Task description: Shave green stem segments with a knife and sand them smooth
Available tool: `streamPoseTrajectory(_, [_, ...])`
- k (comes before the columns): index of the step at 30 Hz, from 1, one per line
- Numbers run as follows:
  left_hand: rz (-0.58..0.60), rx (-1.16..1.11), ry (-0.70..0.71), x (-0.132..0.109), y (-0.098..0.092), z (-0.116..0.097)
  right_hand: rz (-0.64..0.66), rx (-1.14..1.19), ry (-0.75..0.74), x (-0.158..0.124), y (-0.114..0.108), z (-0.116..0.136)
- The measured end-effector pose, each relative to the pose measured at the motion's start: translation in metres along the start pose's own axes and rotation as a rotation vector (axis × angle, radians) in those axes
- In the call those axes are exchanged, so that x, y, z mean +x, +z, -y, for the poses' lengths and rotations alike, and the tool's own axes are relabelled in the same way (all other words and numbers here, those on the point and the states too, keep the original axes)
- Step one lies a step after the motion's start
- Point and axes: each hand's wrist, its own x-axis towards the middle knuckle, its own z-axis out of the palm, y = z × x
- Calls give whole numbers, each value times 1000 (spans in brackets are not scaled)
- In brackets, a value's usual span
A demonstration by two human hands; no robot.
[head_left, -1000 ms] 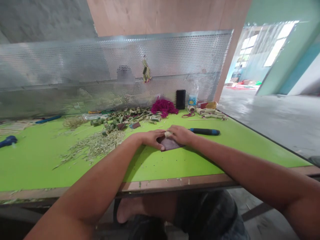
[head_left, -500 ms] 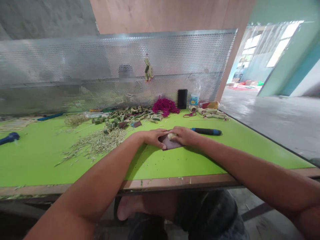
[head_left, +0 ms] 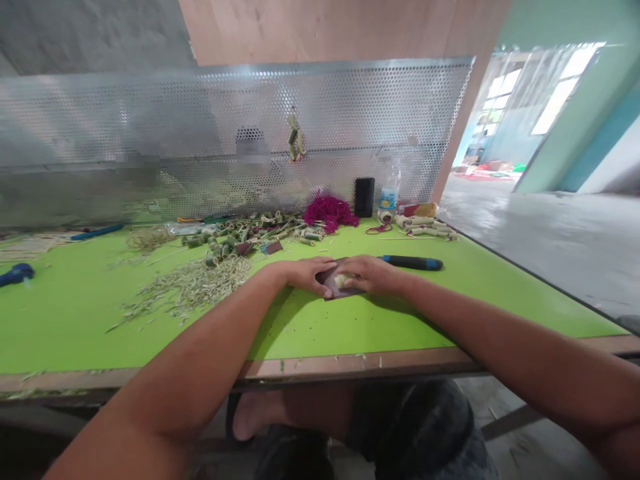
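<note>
My left hand (head_left: 306, 275) presses a dark brownish sheet of sandpaper (head_left: 329, 279) onto the green tabletop, thumb on its near edge and fingers along its far side. In my right hand (head_left: 376, 272), the fingers close around a short pale bamboo piece (head_left: 341, 281) that rests against the sheet. Part of the piece is hidden by those fingers. Just behind the right hand lies a tool with a black and blue handle (head_left: 414, 262); its other end disappears behind the hand.
Left of my hands spread bamboo shavings (head_left: 200, 287), with cut green bamboo pieces (head_left: 225, 248) behind. Magenta string (head_left: 330, 212), a black phone (head_left: 365, 197), a plastic bottle (head_left: 389, 197) and pale bamboo pieces (head_left: 425, 225) line the back. A blue tool (head_left: 17, 274) lies far left.
My right hand has shifted slightly, and the bamboo piece sits a little lower and nearer on the sandpaper. The left hand keeps its place on the sheet.
</note>
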Motion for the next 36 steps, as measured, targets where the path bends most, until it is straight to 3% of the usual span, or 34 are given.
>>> streamPoseTrajectory(3, [1, 0, -5, -1, -1, -1, 10, -133, 89, 0, -4, 2])
streamPoseTrajectory(7, [10, -1, -5, -2, -2, -3, 27, -69, -62, -2, -6, 2])
streamPoseTrajectory(11, [9, -9, -19, -2, -2, -4, -8, -109, 69, -3, -5, 0])
streamPoseTrajectory(15, [7, -1, -9, 0, -1, -2, 11, -14, -89, -3, -4, -1])
streamPoseTrajectory(19, [0, -7, -7, 0, 0, 0, -22, -86, 49, -4, -5, -3])
streamPoseTrajectory(23, [4, -3, -18, 0, -1, -2, 4, -52, -106, -4, -4, -2])
streamPoseTrajectory(27, [1, -9, -26, -1, -2, -4, -16, -129, -15, -4, -3, -4])
streamPoseTrajectory(31, [13, -13, -28, -1, -2, -3, -12, -68, -113, -6, -3, -6])
streamPoseTrajectory(34, [8, -10, -28, -1, -3, -3, -26, -85, 21, -7, -4, -5])
streamPoseTrajectory(36, [10, -11, -29, -1, -3, -4, -28, -51, 18, -8, -5, -4])
